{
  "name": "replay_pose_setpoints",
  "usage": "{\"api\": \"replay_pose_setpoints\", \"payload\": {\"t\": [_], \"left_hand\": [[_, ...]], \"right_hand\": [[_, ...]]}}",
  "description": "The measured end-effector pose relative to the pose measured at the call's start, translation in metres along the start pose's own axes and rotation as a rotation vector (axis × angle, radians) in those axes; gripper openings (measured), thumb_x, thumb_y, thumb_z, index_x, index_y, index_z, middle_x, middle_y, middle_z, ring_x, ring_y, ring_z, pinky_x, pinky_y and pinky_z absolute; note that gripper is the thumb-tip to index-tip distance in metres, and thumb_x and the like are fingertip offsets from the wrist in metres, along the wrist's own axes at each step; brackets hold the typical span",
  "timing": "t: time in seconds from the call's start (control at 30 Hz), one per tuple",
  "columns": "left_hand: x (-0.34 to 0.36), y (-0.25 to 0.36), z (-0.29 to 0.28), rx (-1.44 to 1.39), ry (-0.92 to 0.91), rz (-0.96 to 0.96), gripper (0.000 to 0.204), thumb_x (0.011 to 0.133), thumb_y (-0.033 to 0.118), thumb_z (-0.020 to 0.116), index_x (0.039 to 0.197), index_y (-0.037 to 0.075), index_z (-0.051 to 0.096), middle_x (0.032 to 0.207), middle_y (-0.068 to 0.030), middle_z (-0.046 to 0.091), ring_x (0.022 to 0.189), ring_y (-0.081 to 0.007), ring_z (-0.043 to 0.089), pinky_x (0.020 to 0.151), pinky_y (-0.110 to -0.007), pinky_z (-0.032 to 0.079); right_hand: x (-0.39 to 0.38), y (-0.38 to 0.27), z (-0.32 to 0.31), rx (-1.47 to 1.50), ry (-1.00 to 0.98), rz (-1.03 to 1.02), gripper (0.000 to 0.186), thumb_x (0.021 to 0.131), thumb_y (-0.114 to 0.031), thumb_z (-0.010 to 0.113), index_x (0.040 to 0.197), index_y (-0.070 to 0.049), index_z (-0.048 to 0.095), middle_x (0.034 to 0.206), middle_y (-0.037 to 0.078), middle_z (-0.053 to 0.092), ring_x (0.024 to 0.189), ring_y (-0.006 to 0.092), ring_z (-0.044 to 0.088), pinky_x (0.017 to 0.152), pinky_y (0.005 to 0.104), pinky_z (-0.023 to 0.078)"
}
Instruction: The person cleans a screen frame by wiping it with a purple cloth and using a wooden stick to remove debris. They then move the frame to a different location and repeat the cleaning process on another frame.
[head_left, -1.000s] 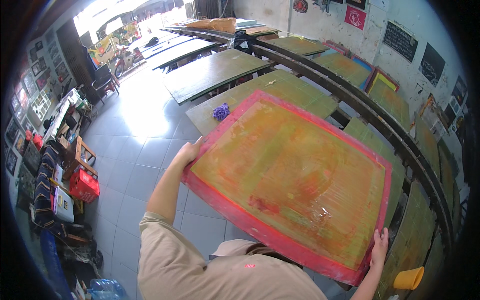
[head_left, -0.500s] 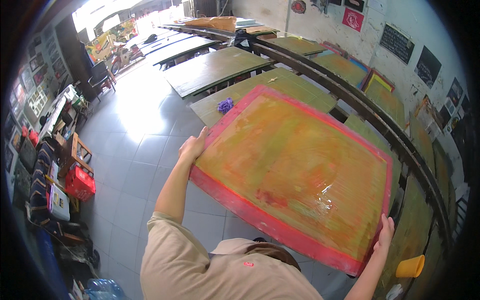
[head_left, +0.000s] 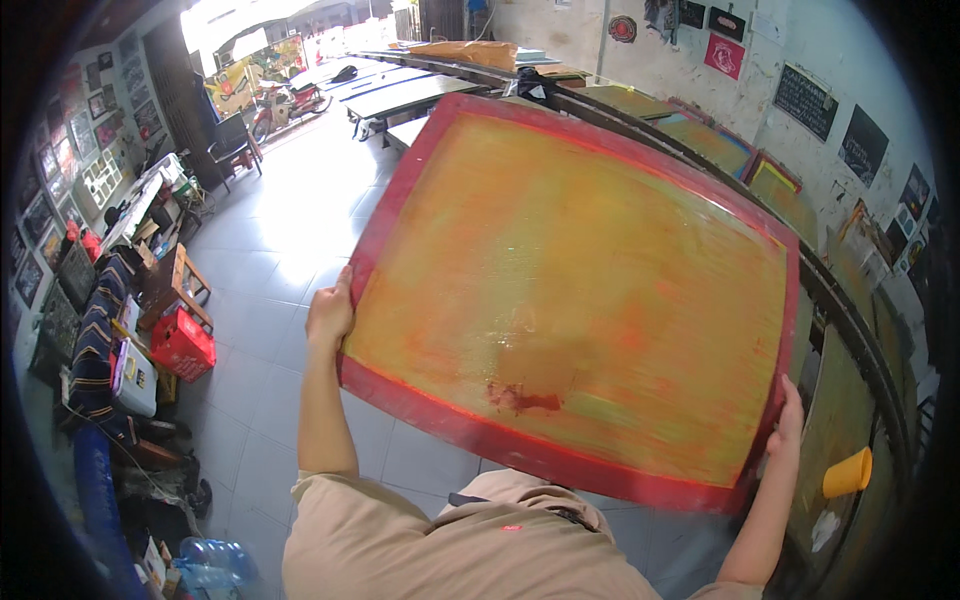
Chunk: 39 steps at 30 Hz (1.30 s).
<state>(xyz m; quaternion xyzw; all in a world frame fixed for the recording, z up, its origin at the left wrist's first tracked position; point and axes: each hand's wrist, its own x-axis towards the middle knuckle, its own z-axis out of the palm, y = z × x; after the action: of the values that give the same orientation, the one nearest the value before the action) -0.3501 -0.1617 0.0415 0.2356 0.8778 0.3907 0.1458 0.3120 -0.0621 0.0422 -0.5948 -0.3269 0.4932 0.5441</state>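
A large screen-printing frame (head_left: 590, 290) with a red-pink border and a wet, yellow-green and orange mesh is held up in front of me. My left hand (head_left: 331, 312) grips its left edge, thumb on top of the border. On the right edge, near the lower right corner, my right hand (head_left: 787, 418) is closed round the border. A dark red smear shows on the mesh near its lower edge, and light glints off the wet surface. The frame tilts, its far side raised, and covers the nearer tables. The undersides of both hands' grips are hidden.
A dark rail (head_left: 868, 345) curves along the right side past several tables. At lower right lies a yellow cup (head_left: 848, 473). On the left are a red crate (head_left: 184, 343), a wooden stool (head_left: 180, 287) and a chair (head_left: 235, 151). Water bottles (head_left: 212, 562) stand at lower left.
The frame has been raised and tilted up, its left side shifting left with my left hand. It now hides the purple bundle and the nearer table tops. Both hands keep their grip.
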Motion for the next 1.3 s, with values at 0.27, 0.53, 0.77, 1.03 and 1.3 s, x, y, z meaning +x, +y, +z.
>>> {"api": "replay_pose_setpoints", "payload": {"t": [0.27, 0.53, 0.77, 1.03, 1.3], "left_hand": [[-0.003, -0.137, -0.122, -0.057, 0.164, 0.073, 0.069, 0.088, 0.060, 0.046, 0.054, 0.000, 0.048, 0.052, -0.0059, 0.048, 0.053, -0.0206, 0.043, 0.056, -0.038, 0.037], [0.062, -0.276, -0.042, -0.639, 0.016, -0.055, 0.063, 0.090, 0.049, 0.046, 0.099, -0.012, 0.061, 0.097, -0.0152, 0.064, 0.088, -0.0211, 0.059, 0.080, -0.033, 0.045], [0.073, -0.313, 0.089, -0.819, -0.276, -0.262, 0.076, 0.090, 0.058, 0.041, 0.117, -0.011, 0.053, 0.118, -0.0179, 0.057, 0.108, -0.0279, 0.054, 0.095, -0.037, 0.039], [0.066, -0.383, 0.203, 0.035, -0.791, -0.290, 0.081, 0.089, 0.060, 0.042, 0.129, -0.010, 0.040, 0.131, -0.0212, 0.047, 0.118, -0.0339, 0.048, 0.098, -0.040, 0.039], [0.015, -0.416, 0.201, 0.350, -1.231, -0.385, 0.076, 0.087, 0.064, 0.040, 0.131, 0.002, 0.043, 0.121, -0.0192, 0.055, 0.106, -0.0332, 0.055, 0.084, -0.048, 0.037]], "right_hand": [[-0.104, 0.067, 0.070, -0.080, -0.223, 0.095, 0.047, 0.086, -0.036, 0.057, 0.122, -0.004, 0.055, 0.125, 0.006, 0.055, 0.117, 0.0213, 0.049, 0.100, 0.0344, 0.034], [-0.129, 0.028, 0.082, 0.048, -0.436, -0.092, 0.050, 0.080, -0.033, 0.065, 0.118, -0.002, 0.056, 0.113, 0.008, 0.060, 0.101, 0.0202, 0.057, 0.087, 0.0341, 0.044], [-0.214, -0.023, 0.133, -0.158, -0.295, -0.116, 0.058, 0.074, -0.022, 0.070, 0.124, 0.000, 0.051, 0.109, 0.010, 0.062, 0.102, 0.0191, 0.059, 0.088, 0.0323, 0.047], [-0.331, 0.024, 0.210, -0.519, -0.318, -0.278, 0.050, 0.070, -0.013, 0.078, 0.114, -0.001, 0.058, 0.100, 0.007, 0.065, 0.092, 0.0135, 0.059, 0.082, 0.0313, 0.047], [-0.408, 0.131, 0.171, -1.040, 0.038, 0.083, 0.037, 0.068, -0.020, 0.077, 0.098, -0.005, 0.062, 0.079, 0.016, 0.065, 0.077, 0.0325, 0.062, 0.070, 0.0409, 0.047]]}}
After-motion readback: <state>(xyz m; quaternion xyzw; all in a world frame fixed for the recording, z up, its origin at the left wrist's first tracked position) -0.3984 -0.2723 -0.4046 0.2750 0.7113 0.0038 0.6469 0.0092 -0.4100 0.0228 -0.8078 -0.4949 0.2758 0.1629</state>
